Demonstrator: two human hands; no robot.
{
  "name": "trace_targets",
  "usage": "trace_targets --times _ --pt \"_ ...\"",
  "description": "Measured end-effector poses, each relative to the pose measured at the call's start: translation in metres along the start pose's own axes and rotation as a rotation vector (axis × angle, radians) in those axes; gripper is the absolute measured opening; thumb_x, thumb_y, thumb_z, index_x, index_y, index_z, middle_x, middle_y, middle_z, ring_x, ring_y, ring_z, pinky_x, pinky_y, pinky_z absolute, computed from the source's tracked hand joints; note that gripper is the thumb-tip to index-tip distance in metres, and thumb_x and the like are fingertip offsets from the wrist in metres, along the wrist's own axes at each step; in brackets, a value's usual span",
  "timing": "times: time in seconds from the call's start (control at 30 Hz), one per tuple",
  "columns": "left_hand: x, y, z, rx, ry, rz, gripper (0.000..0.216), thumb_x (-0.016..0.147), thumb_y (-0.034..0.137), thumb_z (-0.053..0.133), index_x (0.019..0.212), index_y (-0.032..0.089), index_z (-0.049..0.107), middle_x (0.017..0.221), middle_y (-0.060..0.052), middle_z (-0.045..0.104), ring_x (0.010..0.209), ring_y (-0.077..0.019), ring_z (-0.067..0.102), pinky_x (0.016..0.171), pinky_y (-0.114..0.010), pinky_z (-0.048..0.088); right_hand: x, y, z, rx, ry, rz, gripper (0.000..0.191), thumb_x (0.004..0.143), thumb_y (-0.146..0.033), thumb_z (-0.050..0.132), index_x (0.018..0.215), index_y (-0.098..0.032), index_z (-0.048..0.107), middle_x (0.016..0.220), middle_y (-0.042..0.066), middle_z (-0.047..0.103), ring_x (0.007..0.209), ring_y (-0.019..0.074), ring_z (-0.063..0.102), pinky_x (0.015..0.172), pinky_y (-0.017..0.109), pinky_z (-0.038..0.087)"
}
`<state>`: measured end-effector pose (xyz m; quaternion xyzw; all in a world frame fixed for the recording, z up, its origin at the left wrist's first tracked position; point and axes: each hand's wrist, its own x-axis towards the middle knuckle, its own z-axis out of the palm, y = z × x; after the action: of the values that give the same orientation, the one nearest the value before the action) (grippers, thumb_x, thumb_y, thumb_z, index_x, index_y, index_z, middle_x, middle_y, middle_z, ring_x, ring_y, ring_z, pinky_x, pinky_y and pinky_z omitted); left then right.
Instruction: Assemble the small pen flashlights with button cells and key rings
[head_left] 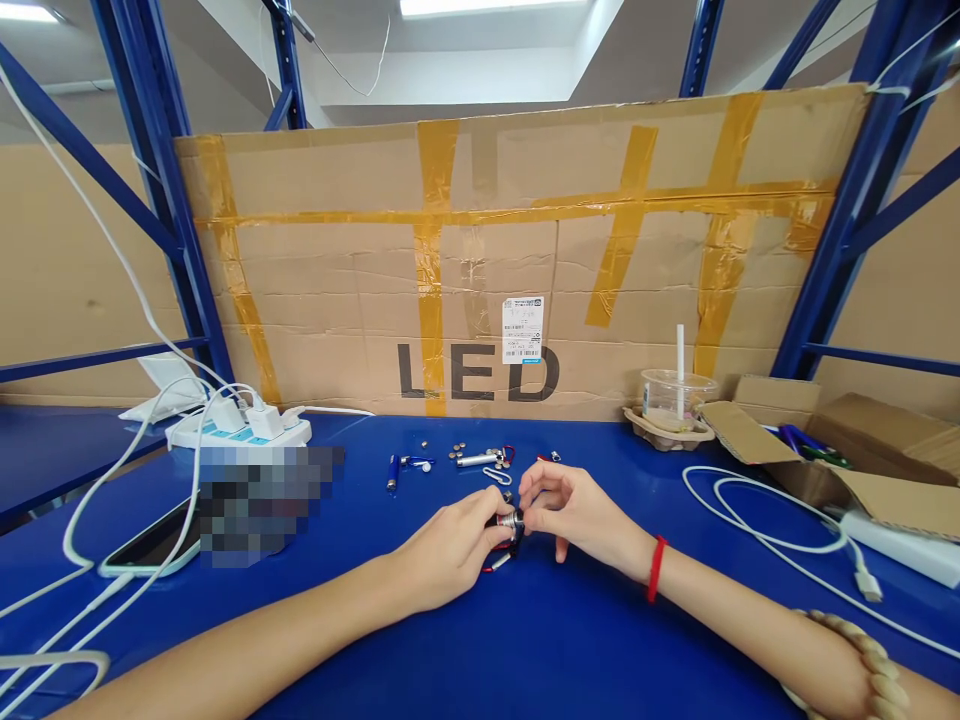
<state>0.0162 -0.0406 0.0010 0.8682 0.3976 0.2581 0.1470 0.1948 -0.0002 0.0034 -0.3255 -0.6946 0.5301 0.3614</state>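
Over the middle of the blue table, my left hand (450, 550) grips a small black and silver flashlight (510, 520) between thumb and fingers. The thumb and fingertips of my right hand (574, 508) are pinched together at its right end; anything small between them is hidden. Just below lies a small part with red and silver bits (501, 563), partly covered by the fingers. Beyond the hands are a silver tube (478, 460), a white-metal clip (497, 476), a blue tube (393, 472) and several button cells (456, 452).
On the left stand a white power strip (240, 432) with cables and a phone (150, 540), beside a blurred patch. To the right are a plastic cup (675, 400) with a straw, an open cardboard box (810, 440) and a white cable (780, 545). A cardboard sheet (337, 300) closes the back.
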Motion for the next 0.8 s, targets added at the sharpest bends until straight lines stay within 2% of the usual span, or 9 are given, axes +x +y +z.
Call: trace_targets --times 0.13,0.27,0.33,0.43,0.5,0.63,0.8 --pt "0.000 0.000 0.000 0.019 0.005 0.000 0.012 0.087 0.024 0.031 0.086 0.020 0.043 0.089 -0.002 0.055 0.076 -0.0139 0.053 0.066 -0.024 0.041 -0.001 -0.004 0.000 -0.101 0.033 0.023 0.028 0.058 -0.036 0.067 0.070 -0.012 0.059 0.055 0.001 0.057 0.051 0.0105 0.054 0.028 0.013 0.041" --pt "0.000 0.000 0.001 0.063 0.031 -0.002 0.013 0.087 0.025 0.031 0.086 0.020 0.044 0.086 -0.001 0.055 0.074 -0.0137 0.053 0.064 -0.024 0.041 -0.005 -0.009 0.000 -0.180 0.051 0.010 0.030 0.056 -0.039 0.068 0.064 -0.011 0.062 0.058 0.002 0.059 0.050 0.0104 0.054 0.028 0.014 0.041" --pt "0.000 0.000 0.002 0.080 0.072 -0.016 0.014 0.087 0.025 0.031 0.084 0.019 0.043 0.083 -0.002 0.055 0.072 -0.0136 0.053 0.063 -0.024 0.040 -0.007 -0.008 0.002 -0.216 0.006 -0.014 0.035 0.063 -0.046 0.062 0.062 -0.011 0.063 0.060 0.004 0.060 0.051 0.0103 0.054 0.029 0.013 0.040" --pt "0.001 0.002 0.003 0.077 0.118 -0.026 0.014 0.087 0.024 0.030 0.086 0.019 0.043 0.083 -0.002 0.055 0.072 -0.0134 0.053 0.063 -0.023 0.040 -0.009 -0.004 0.009 -0.157 -0.147 -0.047 0.054 0.077 -0.054 0.038 0.061 -0.009 0.064 0.064 0.008 0.062 0.051 0.0097 0.055 0.029 0.012 0.038" --pt "0.002 0.003 0.002 0.065 0.126 -0.033 0.014 0.087 0.023 0.030 0.088 0.020 0.043 0.085 -0.002 0.055 0.074 -0.0136 0.054 0.064 -0.023 0.041 -0.008 -0.001 0.012 -0.090 -0.169 -0.015 0.057 0.078 -0.057 0.034 0.060 -0.009 0.061 0.056 0.006 0.059 0.044 0.0079 0.053 0.028 0.012 0.037" --pt "0.003 0.003 0.002 0.043 0.126 -0.050 0.014 0.087 0.025 0.031 0.089 0.020 0.045 0.089 -0.001 0.056 0.079 -0.0141 0.054 0.066 -0.023 0.041 -0.004 0.000 0.010 -0.094 -0.036 0.036 0.046 0.069 -0.057 0.049 0.061 -0.012 0.054 0.044 -0.002 0.051 0.031 0.0042 0.042 0.026 0.013 0.034" --pt "0.005 0.003 0.000 0.042 0.109 -0.069 0.013 0.087 0.026 0.033 0.094 0.022 0.044 0.089 0.000 0.057 0.079 -0.0140 0.055 0.066 -0.023 0.041 -0.002 -0.002 0.005 -0.104 0.135 -0.007 0.039 0.062 -0.050 0.062 0.077 -0.015 0.054 0.049 -0.004 0.051 0.036 0.0063 0.046 0.025 0.013 0.034"
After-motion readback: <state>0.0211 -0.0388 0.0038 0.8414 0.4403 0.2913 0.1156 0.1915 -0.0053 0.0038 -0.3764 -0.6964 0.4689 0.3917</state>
